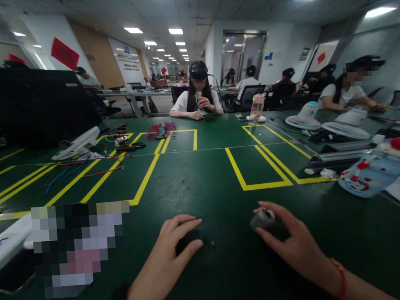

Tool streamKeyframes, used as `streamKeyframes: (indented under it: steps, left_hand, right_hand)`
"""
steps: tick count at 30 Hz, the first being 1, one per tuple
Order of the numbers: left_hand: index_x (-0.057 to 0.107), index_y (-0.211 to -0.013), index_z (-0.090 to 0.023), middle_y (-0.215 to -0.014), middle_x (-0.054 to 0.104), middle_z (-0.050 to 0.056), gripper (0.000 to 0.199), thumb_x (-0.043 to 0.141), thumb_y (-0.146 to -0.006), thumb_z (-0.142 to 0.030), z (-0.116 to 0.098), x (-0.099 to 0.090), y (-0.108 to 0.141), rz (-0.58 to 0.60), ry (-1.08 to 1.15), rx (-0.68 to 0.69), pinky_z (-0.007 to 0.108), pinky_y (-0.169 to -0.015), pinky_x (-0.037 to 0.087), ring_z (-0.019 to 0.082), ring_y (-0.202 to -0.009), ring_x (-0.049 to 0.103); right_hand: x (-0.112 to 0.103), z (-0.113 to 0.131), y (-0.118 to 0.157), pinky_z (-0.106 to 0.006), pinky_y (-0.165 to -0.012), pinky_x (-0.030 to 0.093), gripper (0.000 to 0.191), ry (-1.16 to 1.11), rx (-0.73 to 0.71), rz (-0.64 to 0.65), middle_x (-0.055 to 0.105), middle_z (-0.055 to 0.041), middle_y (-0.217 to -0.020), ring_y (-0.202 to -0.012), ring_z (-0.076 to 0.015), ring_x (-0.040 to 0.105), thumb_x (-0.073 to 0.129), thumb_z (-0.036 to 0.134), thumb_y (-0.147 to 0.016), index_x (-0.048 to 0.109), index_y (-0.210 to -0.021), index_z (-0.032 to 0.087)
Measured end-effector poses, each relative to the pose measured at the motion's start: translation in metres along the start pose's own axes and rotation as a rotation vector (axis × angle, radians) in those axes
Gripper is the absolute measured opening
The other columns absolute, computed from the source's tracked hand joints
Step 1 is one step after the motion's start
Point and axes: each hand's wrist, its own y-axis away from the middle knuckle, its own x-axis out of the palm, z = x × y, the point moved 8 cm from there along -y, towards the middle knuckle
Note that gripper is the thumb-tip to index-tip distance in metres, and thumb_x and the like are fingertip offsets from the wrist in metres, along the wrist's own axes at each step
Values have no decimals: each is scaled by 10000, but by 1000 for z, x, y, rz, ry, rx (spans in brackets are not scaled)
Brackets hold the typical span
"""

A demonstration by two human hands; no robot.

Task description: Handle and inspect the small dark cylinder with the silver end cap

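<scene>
Fingers (284, 216) of the right hand (298, 240) hold a grey cylinder (259, 220) between thumb and index, low over the green worktop (217, 203), but I cannot tell whether its shadowed lower side touches the surface. At the left hand (164, 247), thumb and index stand wide apart, the others being partly hidden behind, and just beside their tips lies a small ring (213, 243), too tiny for saying what it exactly is. Picture edges cut off a white object (4, 243) at left, near coarse pixel blocks, and a blue cup (369, 174) at right.
</scene>
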Motion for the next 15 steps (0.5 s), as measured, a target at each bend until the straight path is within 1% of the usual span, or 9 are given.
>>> streamKeyframes:
  steps: [2,4,6,8,9,11,13,14,15]
  left_hand:
    - [559,-1226,-345,-1248,524,17,300,510,-931,-310,16,-12,7,-21,55,-55,399,-984,410,217,-1134,508]
    - [573,-1191,-317,-1194,545,21,266,486,-940,-334,30,-18,13,-42,97,-111,357,-902,462,197,-1026,565]
    - [586,-1153,-289,-1120,571,24,248,487,-936,-356,38,-20,16,-64,114,-151,328,-819,489,186,-928,593]
    - [589,-1128,-268,-1061,587,26,245,501,-925,-372,40,-19,16,-92,106,-174,318,-789,489,188,-901,597]
    - [587,-1124,-263,-1049,592,26,248,508,-920,-378,40,-18,15,-108,99,-182,317,-785,488,192,-903,595]
    - [576,-1132,-264,-1054,597,26,257,513,-914,-385,40,-17,14,-133,96,-196,320,-783,487,195,-906,593]
    - [565,-1143,-271,-1072,599,25,262,509,-915,-387,41,-16,14,-144,106,-204,325,-782,489,194,-901,594]
    - [565,-1141,-272,-1071,601,24,259,508,-916,-386,41,-16,14,-147,110,-205,327,-782,490,195,-898,594]
    - [568,-1134,-272,-1065,602,25,252,508,-916,-383,41,-16,14,-147,110,-201,329,-784,490,196,-899,594]
  right_hand:
    - [-46,-53,12,-347,-809,534,549,116,190,-136,568,-48,-1175,-939,-196,617,573,520,-803,438,-1283,292]
    - [-92,-116,35,-333,-602,531,607,223,443,-229,589,-88,-1128,-692,-183,637,577,611,-756,477,-1258,285]
    - [-127,-172,62,-326,-515,489,637,299,646,-235,607,-126,-1056,-565,-165,609,592,626,-736,487,-1256,273]
    - [-148,-204,79,-350,-529,481,629,359,706,-202,611,-158,-1020,-593,-196,623,607,613,-734,512,-1239,251]
    - [-154,-207,82,-377,-559,483,639,414,679,-213,607,-175,-1031,-664,-236,638,616,612,-727,522,-1234,236]
    - [-158,-184,75,-454,-697,480,725,583,521,-290,550,-221,-1157,-943,-347,606,625,602,-724,473,-1300,188]
    - [-142,-129,59,-502,-904,405,796,731,260,-388,437,-228,-1309,-1211,-385,428,605,558,-765,350,-1395,143]
    - [-124,-97,48,-508,-974,352,785,745,110,-394,402,-206,-1348,-1263,-371,368,596,531,-784,319,-1412,149]
    - [-100,-64,36,-503,-1009,319,722,709,-31,-345,401,-168,-1359,-1273,-342,359,581,496,-809,326,-1407,182]
